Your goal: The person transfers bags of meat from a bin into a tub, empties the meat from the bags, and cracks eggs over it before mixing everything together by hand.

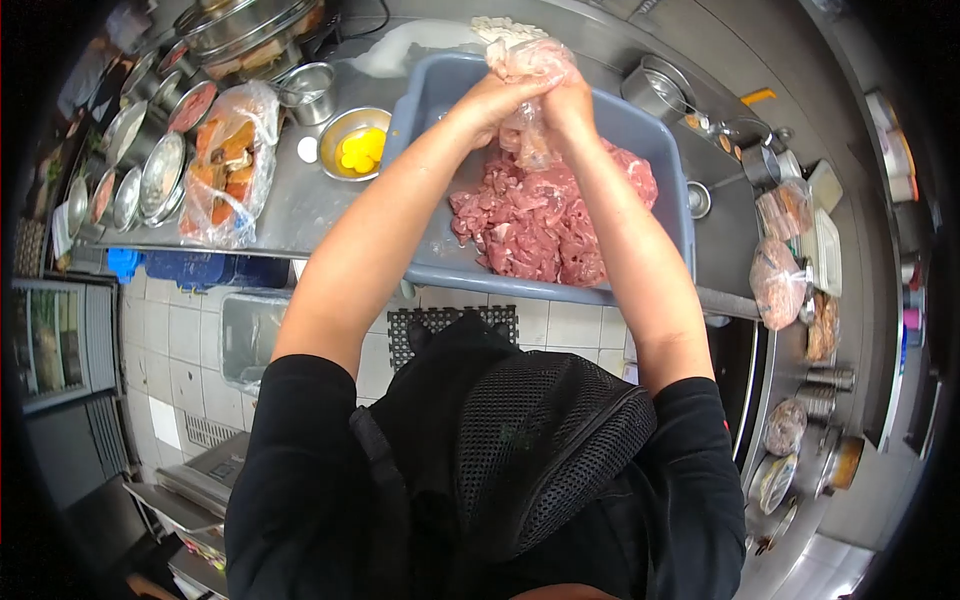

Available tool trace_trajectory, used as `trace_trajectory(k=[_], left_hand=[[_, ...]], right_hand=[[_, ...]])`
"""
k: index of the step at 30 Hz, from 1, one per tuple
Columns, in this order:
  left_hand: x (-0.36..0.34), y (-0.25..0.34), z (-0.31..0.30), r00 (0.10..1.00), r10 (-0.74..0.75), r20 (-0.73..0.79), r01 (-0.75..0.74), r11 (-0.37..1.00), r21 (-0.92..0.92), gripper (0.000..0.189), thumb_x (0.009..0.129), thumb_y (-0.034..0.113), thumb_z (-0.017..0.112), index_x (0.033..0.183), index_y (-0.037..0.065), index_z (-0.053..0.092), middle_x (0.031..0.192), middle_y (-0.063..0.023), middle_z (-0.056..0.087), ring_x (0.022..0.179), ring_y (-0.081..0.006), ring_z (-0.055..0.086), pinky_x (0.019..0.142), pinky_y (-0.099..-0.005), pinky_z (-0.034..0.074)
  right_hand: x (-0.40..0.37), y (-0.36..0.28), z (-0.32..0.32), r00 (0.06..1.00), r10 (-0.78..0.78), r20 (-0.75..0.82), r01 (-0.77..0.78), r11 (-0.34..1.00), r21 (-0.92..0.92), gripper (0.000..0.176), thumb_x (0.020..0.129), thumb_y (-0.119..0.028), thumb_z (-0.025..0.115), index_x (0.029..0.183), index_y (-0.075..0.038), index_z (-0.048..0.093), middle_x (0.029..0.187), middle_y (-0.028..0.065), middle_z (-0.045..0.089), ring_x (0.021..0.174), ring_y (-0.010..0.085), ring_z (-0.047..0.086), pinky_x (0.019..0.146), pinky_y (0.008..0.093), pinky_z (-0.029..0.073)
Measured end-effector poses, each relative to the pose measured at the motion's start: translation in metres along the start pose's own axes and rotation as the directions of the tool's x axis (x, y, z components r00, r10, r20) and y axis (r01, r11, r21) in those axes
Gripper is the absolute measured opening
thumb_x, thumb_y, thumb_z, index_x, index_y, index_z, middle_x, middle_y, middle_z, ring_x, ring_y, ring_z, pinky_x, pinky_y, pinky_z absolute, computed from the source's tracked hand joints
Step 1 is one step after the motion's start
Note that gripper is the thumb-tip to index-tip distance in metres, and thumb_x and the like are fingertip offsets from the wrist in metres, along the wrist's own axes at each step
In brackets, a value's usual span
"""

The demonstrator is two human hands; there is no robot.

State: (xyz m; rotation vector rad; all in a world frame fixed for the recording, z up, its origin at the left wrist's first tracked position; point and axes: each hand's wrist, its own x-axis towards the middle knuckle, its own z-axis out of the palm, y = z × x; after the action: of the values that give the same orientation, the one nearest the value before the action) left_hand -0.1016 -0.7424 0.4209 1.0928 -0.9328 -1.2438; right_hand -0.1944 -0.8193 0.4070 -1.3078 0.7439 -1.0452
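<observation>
Entry, as I read it from my station: left hand (495,100) and right hand (572,105), raised together over the tub (420,110), fingers of both clenched around one plastic bag (528,62). The bag is thin, clear and crumpled, bunched above the fists. Its lower end hangs below them with pink meat showing through, just above the heap. Sliced meat (530,225): raw, wet-looking and pink, in irregular strips, piled toward the right half of the tub. The tub itself is grey-blue plastic, rectangular with rounded corners and smooth walls, set at the near edge of the counter (300,205). Step in hand, by my judgement: squeezing the last of the meat out of the bag into the tub. The next move, I judge, calls for a firm downward wringing grip, the bag mouth kept inside the tub walls, then a clean release of slippery film. Also on the counter, which is brushed steel: a round steel bowl (355,145) of yellow egg yolks just beside the tub's left wall. Farther left, toward the left edge, lies a knotted clear bag of orange pieces (225,165). I cannot tell what those pieces are.
</observation>
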Motion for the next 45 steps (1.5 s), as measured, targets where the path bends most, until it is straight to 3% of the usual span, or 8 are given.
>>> trace_trajectory(k=[2, 8, 12, 15, 20, 24, 28, 45], left_hand=[[0.013, -0.021, 0.008, 0.998, 0.05, -0.044, -0.057, 0.983, -0.174, 0.048, 0.078, 0.03, 0.07, 0.116, 0.005, 0.054, 0.109, -0.0099, 0.06, 0.095, -0.0185, 0.06, 0.072, -0.0378, 0.052], [0.026, -0.033, -0.01, 0.984, -0.076, -0.16, -0.002, 0.899, -0.438, 0.021, 0.079, 0.009, 0.064, 0.097, -0.001, 0.06, 0.093, -0.0121, 0.063, 0.083, -0.0214, 0.063, 0.07, -0.0323, 0.054], [0.02, -0.011, -0.022, 0.971, 0.003, -0.24, -0.133, 0.838, -0.529, 0.023, 0.079, 0.002, 0.058, 0.1, -0.006, 0.057, 0.091, -0.0157, 0.063, 0.081, -0.0258, 0.065, 0.068, -0.0371, 0.056], [0.006, 0.001, -0.028, 0.971, 0.088, -0.221, -0.201, 0.802, -0.562, 0.031, 0.083, 0.006, 0.054, 0.113, -0.003, 0.051, 0.103, -0.0177, 0.061, 0.092, -0.0279, 0.063, 0.081, -0.0399, 0.053], [-0.01, -0.005, -0.018, 0.925, 0.097, -0.366, -0.325, 0.7, -0.636, 0.03, 0.082, 0.004, 0.054, 0.112, -0.003, 0.053, 0.104, -0.0164, 0.061, 0.091, -0.0285, 0.063, 0.082, -0.0409, 0.053], [-0.026, -0.028, 0.01, 0.782, 0.261, -0.566, -0.484, 0.826, -0.288, 0.025, 0.08, 0.003, 0.059, 0.104, -0.003, 0.059, 0.098, -0.0115, 0.064, 0.088, -0.0202, 0.064, 0.076, -0.0317, 0.053], [-0.041, -0.04, 0.036, 0.677, 0.403, -0.616, -0.335, 0.914, 0.23, 0.03, 0.079, 0.003, 0.062, 0.109, -0.001, 0.059, 0.103, -0.0084, 0.064, 0.091, -0.0157, 0.062, 0.081, -0.0283, 0.05], [-0.313, 0.01, -0.012, 0.06, 0.632, -0.772, -0.62, 0.63, 0.468, 0.025, 0.078, 0.001, 0.063, 0.103, 0.0, 0.063, 0.098, -0.0056, 0.066, 0.09, -0.0133, 0.061, 0.082, -0.0274, 0.048]], right_hand=[[-0.006, 0.022, -0.007, 0.956, -0.291, -0.047, 0.265, 0.918, -0.296, 0.034, 0.083, -0.013, 0.052, 0.116, -0.003, 0.054, 0.108, 0.0171, 0.062, 0.1, 0.0268, 0.059, 0.086, 0.0341, 0.045], [-0.035, -0.002, -0.03, 0.957, -0.084, 0.278, 0.27, 0.609, -0.746, 0.049, 0.083, -0.032, 0.057, 0.121, -0.003, 0.051, 0.124, 0.0182, 0.052, 0.117, 0.0312, 0.048, 0.099, 0.0366, 0.036], [-0.035, -0.013, -0.043, 0.935, -0.229, 0.272, 0.337, 0.812, -0.476, 0.044, 0.084, -0.036, 0.06, 0.115, -0.005, 0.058, 0.12, 0.0141, 0.055, 0.116, 0.0258, 0.049, 0.097, 0.0338, 0.037], [-0.029, -0.012, -0.042, 0.999, -0.031, -0.015, 0.027, 0.98, -0.196, 0.044, 0.088, -0.039, 0.056, 0.122, -0.011, 0.054, 0.116, 0.0109, 0.057, 0.11, 0.0195, 0.052, 0.087, 0.0318, 0.045], [-0.036, -0.002, -0.01, 0.897, 0.342, 0.28, -0.419, 0.857, 0.298, 0.055, 0.087, -0.052, 0.052, 0.121, -0.009, 0.05, 0.11, 0.0116, 0.059, 0.097, 0.0223, 0.059, 0.075, 0.0349, 0.051], [-0.034, 0.006, 0.005, 0.805, 0.36, 0.471, -0.585, 0.612, 0.532, 0.045, 0.089, -0.044, 0.053, 0.118, -0.009, 0.052, 0.107, 0.0109, 0.06, 0.094, 0.0231, 0.06, 0.077, 0.041, 0.052], [-0.036, -0.005, -0.001, 0.932, 0.26, 0.253, -0.349, 0.832, 0.432, 0.037, 0.094, -0.037, 0.046, 0.115, -0.007, 0.052, 0.108, 0.0094, 0.058, 0.098, 0.0219, 0.057, 0.085, 0.038, 0.048], [-0.247, -0.057, 0.178, 0.666, -0.225, 0.711, -0.071, 0.93, 0.361, 0.03, 0.093, -0.027, 0.052, 0.109, -0.002, 0.055, 0.101, 0.0053, 0.059, 0.092, 0.0113, 0.054, 0.08, 0.0252, 0.042]])
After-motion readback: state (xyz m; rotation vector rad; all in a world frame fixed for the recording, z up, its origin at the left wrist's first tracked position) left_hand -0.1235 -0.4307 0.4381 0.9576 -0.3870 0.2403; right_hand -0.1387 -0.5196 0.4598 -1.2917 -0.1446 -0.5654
